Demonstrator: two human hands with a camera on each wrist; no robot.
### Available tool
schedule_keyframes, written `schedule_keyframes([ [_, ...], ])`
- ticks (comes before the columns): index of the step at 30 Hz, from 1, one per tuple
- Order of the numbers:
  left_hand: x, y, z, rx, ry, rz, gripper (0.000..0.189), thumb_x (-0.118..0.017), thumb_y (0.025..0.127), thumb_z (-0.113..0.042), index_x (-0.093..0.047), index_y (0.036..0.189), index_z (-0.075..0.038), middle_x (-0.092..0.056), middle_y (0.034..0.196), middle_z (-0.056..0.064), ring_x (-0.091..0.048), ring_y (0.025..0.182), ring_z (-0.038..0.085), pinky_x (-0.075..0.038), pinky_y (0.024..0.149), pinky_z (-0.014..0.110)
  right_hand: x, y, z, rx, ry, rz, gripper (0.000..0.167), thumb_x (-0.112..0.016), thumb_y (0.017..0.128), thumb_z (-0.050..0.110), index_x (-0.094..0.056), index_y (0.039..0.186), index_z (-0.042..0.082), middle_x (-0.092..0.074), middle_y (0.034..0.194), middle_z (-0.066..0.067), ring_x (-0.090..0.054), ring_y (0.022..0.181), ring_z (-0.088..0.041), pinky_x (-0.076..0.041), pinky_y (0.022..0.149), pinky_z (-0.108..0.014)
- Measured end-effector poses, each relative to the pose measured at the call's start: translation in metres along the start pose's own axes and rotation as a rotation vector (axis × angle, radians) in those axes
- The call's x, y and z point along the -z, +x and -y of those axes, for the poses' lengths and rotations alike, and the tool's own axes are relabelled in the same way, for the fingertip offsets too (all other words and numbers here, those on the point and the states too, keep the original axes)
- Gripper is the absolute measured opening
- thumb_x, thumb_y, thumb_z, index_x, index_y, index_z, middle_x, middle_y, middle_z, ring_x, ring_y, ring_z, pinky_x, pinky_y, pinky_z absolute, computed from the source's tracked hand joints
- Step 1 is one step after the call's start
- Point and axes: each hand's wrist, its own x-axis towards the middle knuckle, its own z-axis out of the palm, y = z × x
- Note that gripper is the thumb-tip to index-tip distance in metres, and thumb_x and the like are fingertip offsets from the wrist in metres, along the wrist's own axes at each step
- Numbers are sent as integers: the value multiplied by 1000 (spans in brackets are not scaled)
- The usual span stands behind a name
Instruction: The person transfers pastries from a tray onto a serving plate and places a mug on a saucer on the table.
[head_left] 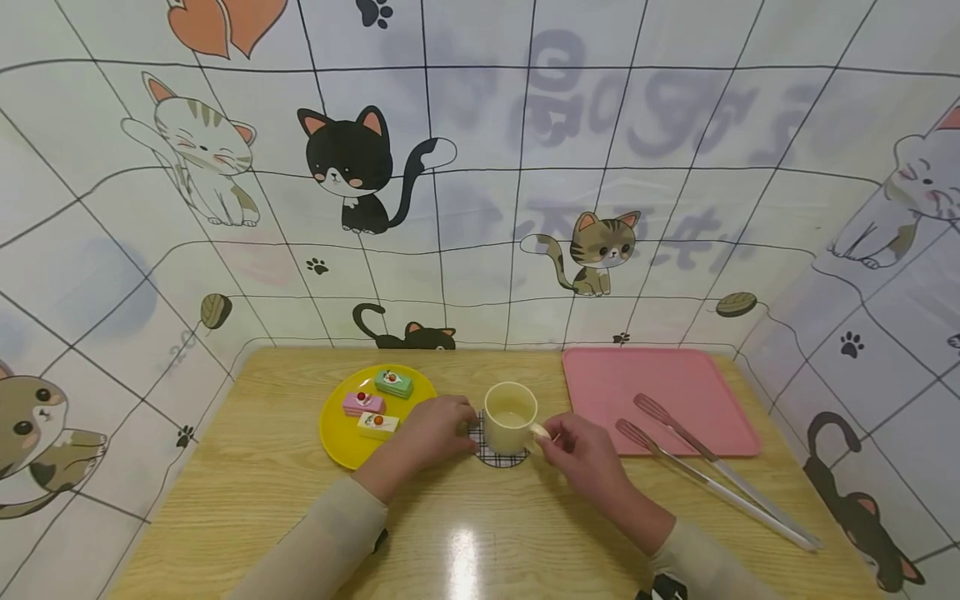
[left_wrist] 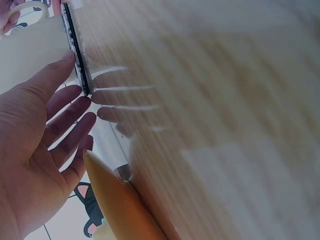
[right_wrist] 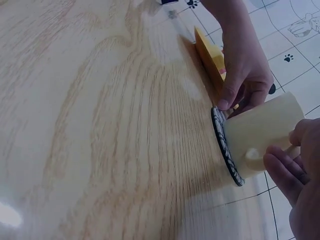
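A cream mug (head_left: 510,421) stands upright on a round black-and-white checked coaster (head_left: 501,459) near the middle of the wooden table. My right hand (head_left: 588,457) pinches the mug's handle from the right. On the other side, my left hand (head_left: 437,429) is at the coaster's left edge, between it and the yellow plate. The left wrist view shows that hand's thumb (left_wrist: 60,67) at the coaster's rim (left_wrist: 76,50), its other fingers extended and slightly bent. From the right wrist, the mug (right_wrist: 267,125) appears seated on the coaster (right_wrist: 227,147).
On the left, a yellow plate (head_left: 333,450) carries green, pink and cream toy cake slices. At the right lies a pink tray (head_left: 630,371), with long silver tongs (head_left: 720,481) resting partly on it and their brownish slotted ends inward. A cat-patterned sheet (head_left: 480,208) rises behind the table.
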Motion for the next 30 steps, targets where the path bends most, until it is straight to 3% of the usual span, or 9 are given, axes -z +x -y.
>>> schedule_keyframes([
  [5, -2, 0, 2, -7, 9, -4, 38, -94, 90, -43, -84, 118, -20, -75, 110, -8, -67, 100, 13, -61, 94, 35, 0, 0, 0, -39, 33, 30, 7, -84, 99, 7, -77, 101, 7, -69, 76, 6, -59, 63, -10, -50, 52, -23],
  [15, -3, 0, 3, 5, -4, -7, 39, -94, 90, -42, -84, 119, -20, -74, 110, -8, -66, 101, 13, -61, 95, 36, 1, 2, 0, -72, 44, 50, 8, -83, 101, 11, -76, 102, 14, -71, 76, 7, -64, 65, -11, -53, 53, -25],
  [21, -1, -2, 3, 10, -21, -4, 43, -93, 91, -42, -82, 124, -17, -74, 117, -4, -68, 111, 19, -60, 102, 40, 3, 3, 1, -96, 66, 75, 8, -83, 101, 11, -76, 104, 15, -72, 77, -1, -64, 64, -11, -52, 52, -24],
  [25, 3, -6, 2, 32, -61, 11, 47, -88, 95, -44, -78, 132, -17, -74, 129, -2, -67, 124, 22, -57, 110, 44, 5, 2, -1, -88, 64, 102, 9, -83, 101, 12, -76, 107, 14, -74, 84, -2, -66, 65, -11, -54, 52, -26],
  [30, 14, -11, 6, 69, -104, 3, 48, -83, 101, -44, -74, 139, -17, -70, 141, 1, -63, 135, 25, -54, 116, 47, 15, 2, -6, -14, -66, 96, 24, -86, 100, 16, -74, 120, 13, -73, 106, 0, -69, 77, -7, -61, 63, -27],
])
